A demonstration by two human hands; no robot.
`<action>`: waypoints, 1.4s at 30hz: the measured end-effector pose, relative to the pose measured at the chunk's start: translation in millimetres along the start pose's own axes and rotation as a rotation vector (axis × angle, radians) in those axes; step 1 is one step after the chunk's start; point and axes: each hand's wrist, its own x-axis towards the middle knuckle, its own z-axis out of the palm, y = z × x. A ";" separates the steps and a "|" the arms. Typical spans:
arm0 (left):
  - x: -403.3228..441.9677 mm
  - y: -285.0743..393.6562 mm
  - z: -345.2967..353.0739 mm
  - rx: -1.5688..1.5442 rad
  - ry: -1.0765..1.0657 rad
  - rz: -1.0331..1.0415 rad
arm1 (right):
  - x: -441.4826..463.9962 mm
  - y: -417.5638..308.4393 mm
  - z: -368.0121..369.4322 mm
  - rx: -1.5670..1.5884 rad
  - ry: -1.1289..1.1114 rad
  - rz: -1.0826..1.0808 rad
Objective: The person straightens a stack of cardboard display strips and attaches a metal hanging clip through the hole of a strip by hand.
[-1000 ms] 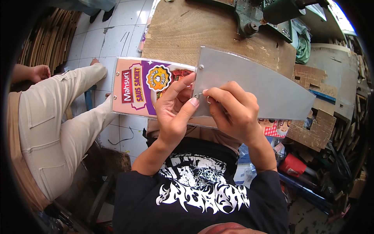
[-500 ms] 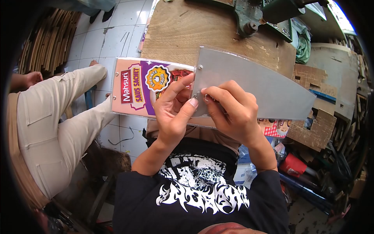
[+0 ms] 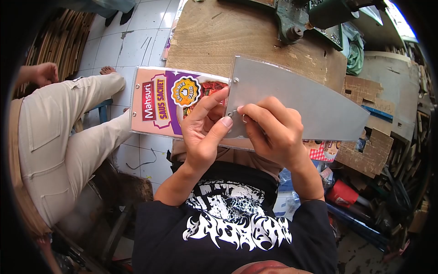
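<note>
- Around the middle of the frame, the grey panel (image 3: 296, 98) sits at a slant in what looks like a clear plastic cover, its straight edge by the fingers and its narrow end pointing right.
- Left hand (image 3: 200, 134): the grip is pinching that straight edge, thumb right beside the lower eyelet (image 3: 229, 114), other fingers partly hidden. The upper eyelet (image 3: 236, 80) is free of both hands.
- Right hand (image 3: 276, 125): thumb and index finger pinching a tiny bent wire ring (image 3: 245, 118), one end poking toward the lower eyelet. Can't tell if the tip is actually through, too small tbh.
- Left of centre there's the printed panel (image 3: 155, 100), "Saus Sachet" side showing, with its own eyelets on the far left edge. Its right end is hidden by the left hand and the grey one, so no idea if they're joined.
- My read on the step: working the wire at that lower eyelet. Next move calls for a steady edge and a small, careful turn of the right fingertips, nothing forceful.
- Behind it all, upper middle, is the wooden worktop (image 3: 205, 39) with a green machine (image 3: 292, 27) on it at upper right.
- Far left, another person's hand (image 3: 47, 74) hangs over beige trousers (image 3: 45, 146), well apart from this.
</note>
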 end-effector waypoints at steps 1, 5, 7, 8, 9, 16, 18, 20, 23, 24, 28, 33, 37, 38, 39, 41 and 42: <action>0.1 0.1 0.3 0.005 0.002 0.010 | -1.2 1.2 0.8 0.005 0.009 -0.021; 0.0 0.9 1.3 -0.003 0.004 0.003 | -3.5 2.9 0.1 -0.020 -0.005 -0.083; 0.6 1.0 1.8 -0.009 0.021 -0.017 | -6.7 2.9 1.7 -0.022 0.003 -0.094; 0.9 0.9 1.9 -0.009 0.020 -0.017 | -7.8 2.9 2.2 -0.023 0.011 -0.105; 1.2 0.4 2.3 -0.008 0.021 -0.010 | -7.7 3.1 1.3 -0.023 0.011 -0.105; 2.0 4.6 5.9 -0.005 0.029 -0.005 | -6.6 -0.3 2.5 0.074 0.101 0.044; 2.3 5.3 7.0 -0.008 0.028 -0.007 | -5.7 0.0 2.3 0.052 0.094 0.026; 2.0 5.1 6.6 -0.011 0.023 -0.014 | -4.0 -1.2 1.1 0.017 0.063 0.007; 0.4 0.6 2.1 -0.009 0.030 -0.011 | -2.6 -1.8 1.0 0.004 0.054 -0.003; 0.3 -1.0 0.4 -0.015 0.012 0.007 | -2.6 -1.6 1.2 0.004 0.053 -0.003; 1.0 -0.2 1.7 -0.010 -0.012 0.015 | -2.6 -0.9 2.2 -0.018 0.049 -0.022; 0.2 -4.2 -0.7 -0.007 -0.012 0.019 | -1.4 -1.6 2.0 -0.036 0.045 -0.025; 0.5 -2.3 0.8 0.002 -0.001 0.012 | -0.5 -0.9 0.5 -0.012 0.020 -0.018; 0.4 -2.9 -0.1 0.001 -0.001 0.013 | -0.3 -0.7 0.4 0.004 0.019 -0.015; -0.1 -4.0 -1.4 0.012 -0.010 0.021 | 0.0 -0.8 0.2 0.004 0.018 -0.016; -0.2 -3.9 -1.5 0.022 -0.018 0.029 | 0.2 -1.3 -0.6 0.002 0.016 -0.022; -0.2 -3.0 -0.9 0.015 -0.016 0.025 | -0.3 -1.1 -1.4 0.002 0.016 -0.023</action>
